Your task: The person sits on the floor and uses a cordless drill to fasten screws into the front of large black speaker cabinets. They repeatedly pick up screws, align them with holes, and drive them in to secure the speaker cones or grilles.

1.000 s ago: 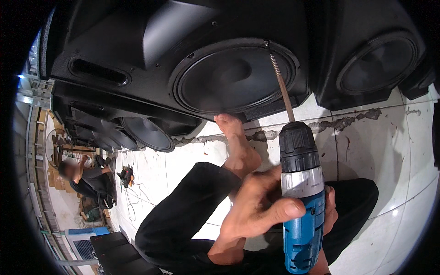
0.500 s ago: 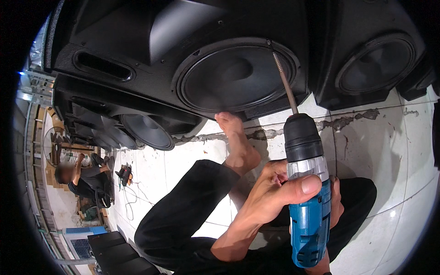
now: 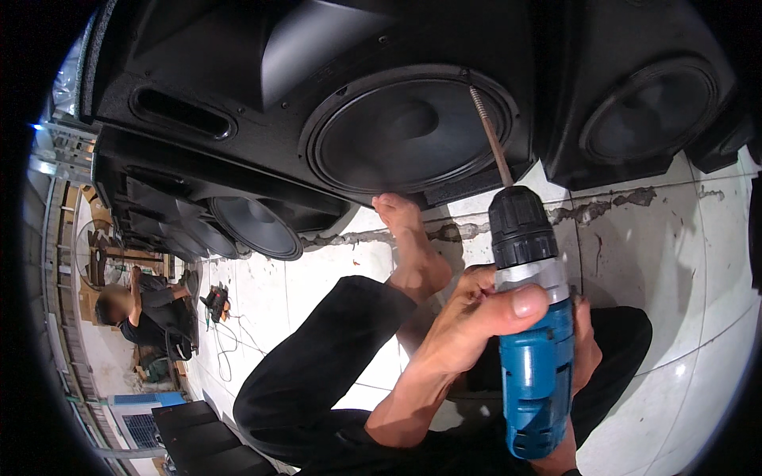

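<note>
I hold a blue cordless drill [image 3: 538, 381] with a black chuck upright in front of me. My left hand [image 3: 468, 317] wraps round its body from the left, thumb across the silver collar. My right hand [image 3: 586, 349] grips it from behind on the right, mostly hidden. The long bit [image 3: 492, 139] slants up, and its tip touches the rim of the big black speaker cone [image 3: 409, 131] in the cabinet lying ahead. My bare foot [image 3: 413, 246] rests against the cabinet's lower edge.
A second black speaker cabinet [image 3: 647, 111] stands at the right and more speakers [image 3: 254, 226] lie at the left. Another person [image 3: 135, 309] sits on the floor far left beside cables [image 3: 222, 341]. The white tiled floor [image 3: 675, 262] has a cracked joint.
The drill has risen a little toward the speaker. My left hand has slid up its body, so the thumb now lies on the collar. The bit tip stays at the cone's rim.
</note>
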The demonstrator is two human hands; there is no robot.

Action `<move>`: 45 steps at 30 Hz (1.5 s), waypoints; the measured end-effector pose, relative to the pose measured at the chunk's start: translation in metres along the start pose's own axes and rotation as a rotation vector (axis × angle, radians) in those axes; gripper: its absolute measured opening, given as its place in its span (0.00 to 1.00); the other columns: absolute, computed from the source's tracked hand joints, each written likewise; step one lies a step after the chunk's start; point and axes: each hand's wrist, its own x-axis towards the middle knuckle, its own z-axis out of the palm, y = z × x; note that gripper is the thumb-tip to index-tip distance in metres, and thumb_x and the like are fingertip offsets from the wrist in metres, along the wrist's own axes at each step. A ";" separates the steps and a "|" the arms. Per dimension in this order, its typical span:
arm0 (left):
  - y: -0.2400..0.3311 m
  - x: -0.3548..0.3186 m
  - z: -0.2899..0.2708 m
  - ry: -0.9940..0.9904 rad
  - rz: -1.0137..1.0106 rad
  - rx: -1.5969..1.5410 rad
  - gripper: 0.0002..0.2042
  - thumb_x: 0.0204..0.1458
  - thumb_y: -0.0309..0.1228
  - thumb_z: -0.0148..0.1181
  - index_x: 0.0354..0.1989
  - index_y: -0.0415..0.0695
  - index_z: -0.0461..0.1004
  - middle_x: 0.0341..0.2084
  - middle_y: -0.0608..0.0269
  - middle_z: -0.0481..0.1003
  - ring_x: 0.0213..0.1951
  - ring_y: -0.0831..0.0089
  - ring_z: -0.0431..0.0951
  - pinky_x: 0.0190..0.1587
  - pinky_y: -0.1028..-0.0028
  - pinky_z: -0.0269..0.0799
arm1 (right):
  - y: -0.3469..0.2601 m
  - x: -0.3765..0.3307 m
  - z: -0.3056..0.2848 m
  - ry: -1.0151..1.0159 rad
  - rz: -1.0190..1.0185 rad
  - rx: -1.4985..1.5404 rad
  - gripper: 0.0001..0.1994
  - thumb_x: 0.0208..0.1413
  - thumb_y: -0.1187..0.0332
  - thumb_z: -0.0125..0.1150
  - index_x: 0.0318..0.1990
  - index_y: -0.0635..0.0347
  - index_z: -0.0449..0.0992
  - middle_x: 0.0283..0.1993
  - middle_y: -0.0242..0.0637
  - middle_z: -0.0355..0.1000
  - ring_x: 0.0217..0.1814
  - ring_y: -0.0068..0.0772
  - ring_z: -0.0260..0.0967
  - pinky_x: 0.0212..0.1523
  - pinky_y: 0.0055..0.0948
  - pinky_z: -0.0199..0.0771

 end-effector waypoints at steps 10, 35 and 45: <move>-0.025 0.006 -0.026 0.023 0.070 -0.223 0.26 0.51 0.51 0.58 0.47 0.39 0.69 0.34 0.56 0.74 0.38 0.65 0.76 0.43 0.67 0.72 | -0.003 0.015 -0.005 -0.017 -0.071 0.022 0.26 0.56 0.55 0.61 0.60 0.56 0.67 0.37 0.44 0.75 0.37 0.38 0.78 0.34 0.31 0.77; -0.018 0.074 -0.052 0.097 0.196 -0.445 0.07 0.59 0.16 0.45 0.44 0.34 0.66 0.47 0.43 0.71 0.50 0.55 0.76 0.54 0.67 0.77 | 0.036 -0.111 -0.087 -0.199 0.339 0.301 0.35 0.46 0.75 0.69 0.62 0.66 0.59 0.42 0.38 0.74 0.40 0.27 0.71 0.46 0.29 0.71; -0.003 0.075 -0.029 0.032 0.267 -0.413 0.06 0.58 0.18 0.50 0.44 0.36 0.66 0.45 0.41 0.72 0.49 0.54 0.77 0.53 0.65 0.77 | 0.031 -0.114 -0.097 0.077 1.124 1.056 0.44 0.45 0.77 0.70 0.68 0.63 0.48 0.45 0.45 0.74 0.46 0.32 0.73 0.51 0.33 0.73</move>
